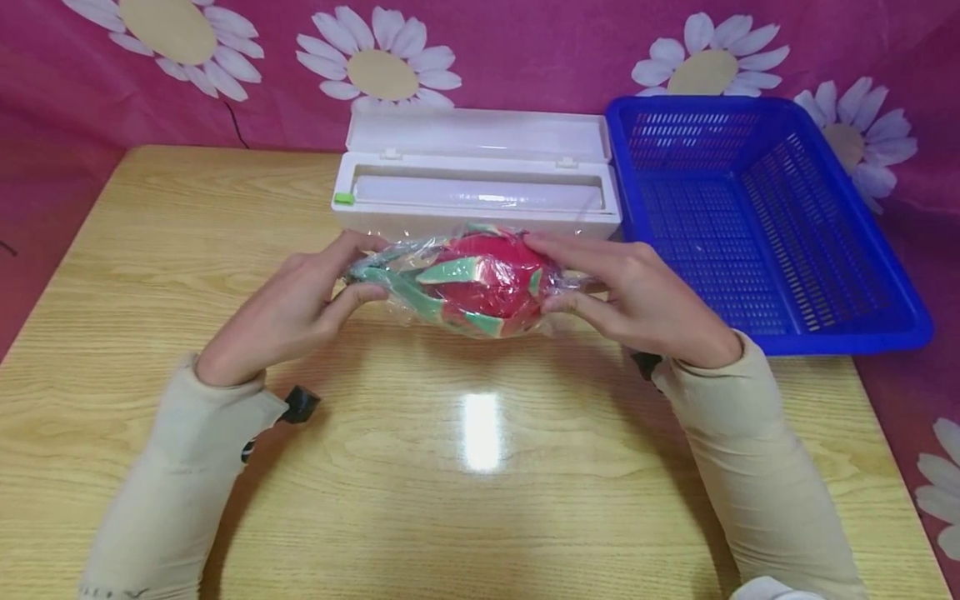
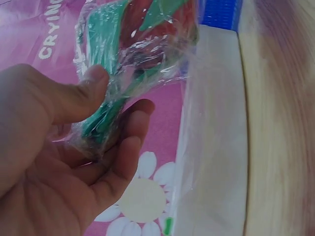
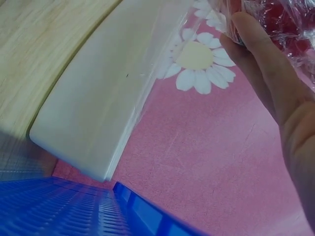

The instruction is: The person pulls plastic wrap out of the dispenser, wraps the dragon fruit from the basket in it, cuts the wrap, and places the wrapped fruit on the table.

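A red dragon fruit [image 1: 495, 279] with green scales is wrapped in clear plastic film and held above the table between both hands. My left hand [image 1: 300, 300] pinches its green leafy end between thumb and fingers; the left wrist view shows the thumb over the wrapped tips [image 2: 103, 115]. At the round end, my right hand [image 1: 637, 292] grips the fruit, thumb toward me and fingers on the far side. Behind the fruit stands an open white film dispenser box [image 1: 480, 221] with a roll of cling film [image 1: 480, 192] inside.
A blue plastic basket [image 1: 888, 287] stands at the right, beside the dispenser's end. The dispenser's lid [image 1: 480, 133] is raised against the pink flowered cloth [image 1: 525, 50] at the back. Wooden tabletop [image 1: 420, 517] extends in front, with a bright light reflection on it.
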